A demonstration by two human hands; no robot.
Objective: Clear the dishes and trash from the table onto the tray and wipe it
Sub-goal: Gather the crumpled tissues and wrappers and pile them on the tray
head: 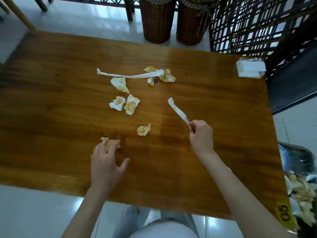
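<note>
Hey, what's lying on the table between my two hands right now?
In the head view, bare wood mostly; one crumpled stained napkin lies slightly beyond the line from the left hand to the right hand.

Cool daylight enters from the top of the frame, leaving a pale glare band down the wooden table (51, 69); edges bow and blur slightly.
</note>
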